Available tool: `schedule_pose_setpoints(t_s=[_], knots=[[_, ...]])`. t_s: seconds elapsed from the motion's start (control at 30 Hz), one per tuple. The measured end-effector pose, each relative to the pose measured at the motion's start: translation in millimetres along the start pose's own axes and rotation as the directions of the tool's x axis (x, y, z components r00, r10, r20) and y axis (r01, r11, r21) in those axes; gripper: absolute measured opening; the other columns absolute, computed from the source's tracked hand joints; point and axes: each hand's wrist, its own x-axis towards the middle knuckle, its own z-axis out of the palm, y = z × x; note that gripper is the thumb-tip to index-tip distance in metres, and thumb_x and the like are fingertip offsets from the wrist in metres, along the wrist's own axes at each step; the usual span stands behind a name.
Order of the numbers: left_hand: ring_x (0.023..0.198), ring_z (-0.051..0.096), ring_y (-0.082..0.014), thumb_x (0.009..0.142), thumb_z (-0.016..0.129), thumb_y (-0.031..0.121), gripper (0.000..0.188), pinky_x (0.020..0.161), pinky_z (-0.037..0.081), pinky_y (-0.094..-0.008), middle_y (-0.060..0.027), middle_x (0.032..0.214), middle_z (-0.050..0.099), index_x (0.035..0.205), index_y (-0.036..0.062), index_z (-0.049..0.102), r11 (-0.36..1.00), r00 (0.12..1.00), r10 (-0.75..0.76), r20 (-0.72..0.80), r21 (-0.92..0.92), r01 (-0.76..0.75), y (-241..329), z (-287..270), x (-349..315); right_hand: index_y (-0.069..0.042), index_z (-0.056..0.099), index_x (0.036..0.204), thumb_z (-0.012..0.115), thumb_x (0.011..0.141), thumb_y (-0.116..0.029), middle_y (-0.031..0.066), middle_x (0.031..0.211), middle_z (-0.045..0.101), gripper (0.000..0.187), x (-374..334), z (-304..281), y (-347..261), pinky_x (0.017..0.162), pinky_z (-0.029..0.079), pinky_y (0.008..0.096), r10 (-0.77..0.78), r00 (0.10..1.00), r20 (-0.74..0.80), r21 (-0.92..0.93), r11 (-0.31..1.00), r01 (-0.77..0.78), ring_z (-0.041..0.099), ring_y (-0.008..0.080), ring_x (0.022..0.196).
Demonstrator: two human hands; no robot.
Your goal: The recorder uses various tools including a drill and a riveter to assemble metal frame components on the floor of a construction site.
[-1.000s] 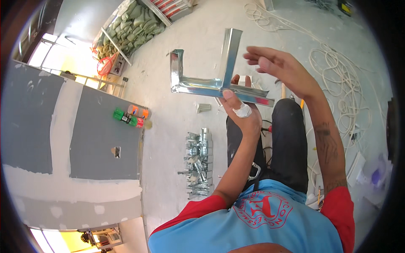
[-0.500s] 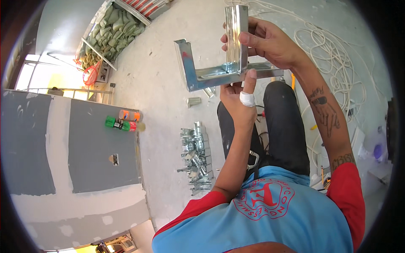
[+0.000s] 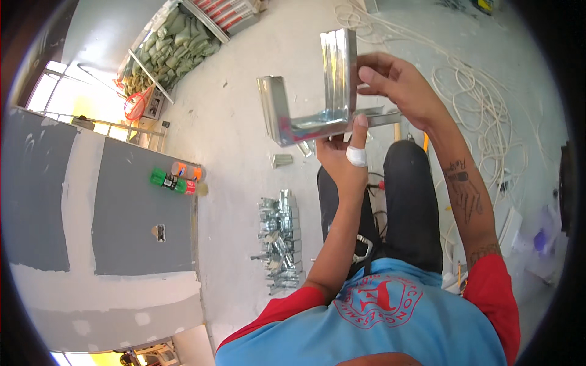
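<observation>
A shiny silver metal channel piece (image 3: pixel 314 129), with a long base and two uprights of unequal height, is held above the bare grey floor (image 3: pixel 235 152), just beyond the knees. The left hand (image 3: pixel 342 160), white wrapping (image 3: pixel 356 156) around its thumb, is clamped on the base and covers part of it. The right hand (image 3: pixel 400 88) is at the edge of the taller upright with fingers curled; whether they grip it cannot be told.

Legs in black trousers (image 3: pixel 412 195) block the floor below the hands. Left of the left hand lies a short silver metal piece (image 3: pixel 282 160); nearer the body is a heap of silver metal brackets (image 3: pixel 281 244). Loose white cable (image 3: pixel 473 100) sprawls right of the right hand.

Farther left of the hands, a green plastic bottle with a red label (image 3: pixel 168 180) and a clear plastic bottle with an orange label (image 3: pixel 186 171) sit side by side against a grey panel wall (image 3: pixel 143 201); their contents are unclear. Beyond, leftward, are piled green sacks (image 3: pixel 186 43), contents hidden, beside stacked red-and-white boxes (image 3: pixel 229 13).
</observation>
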Motion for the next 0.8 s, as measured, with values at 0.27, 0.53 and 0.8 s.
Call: schedule_pose_setpoints(t_s=[0.27,0.53,0.8], knots=[[0.100,0.058,-0.0286,0.086,0.075,0.015,0.041,0.092,0.046,-0.0426,-0.0151,0.112,0.061,0.117,-0.0043,0.058,0.582,0.799,0.553,0.236,0.577,-0.573,-13.5,-2.2,7.1,0.001,0.058,0.127,0.064,0.096,-0.019,0.0084,0.115,0.066,0.038,1.4,-4.2,-6.3,0.093,0.055,0.0357,0.029,0.974,0.224,0.157,0.985,-0.066,0.066,0.0188,0.104],[0.108,0.054,-0.0310,0.080,0.078,0.010,0.034,0.089,0.047,-0.0400,-0.0132,0.109,0.055,0.107,0.0031,0.059,0.451,0.549,0.836,-0.019,0.595,-0.666,-17.0,-7.3,64.8,-0.001,0.050,0.137,0.056,0.101,-0.029,0.0142,0.128,0.059,0.046,-22.8,-21.5,-5.8,0.095,0.052,0.0382,-0.139,0.990,0.016,0.257,0.958,0.130,0.062,0.0254,0.113],[0.118,0.056,-0.0331,0.074,0.077,0.004,0.048,0.097,0.049,-0.0421,-0.0159,0.115,0.045,0.111,-0.0020,0.047,0.443,0.426,0.881,-0.204,0.670,-0.596,-17.9,-23.5,111.5,0.001,0.061,0.124,0.061,0.099,-0.029,0.0049,0.105,0.067,0.039,-85.9,-47.4,117.9,0.079,0.048,0.0242,0.275,0.916,-0.291,-0.189,0.922,-0.337,0.062,0.0104,0.093]])
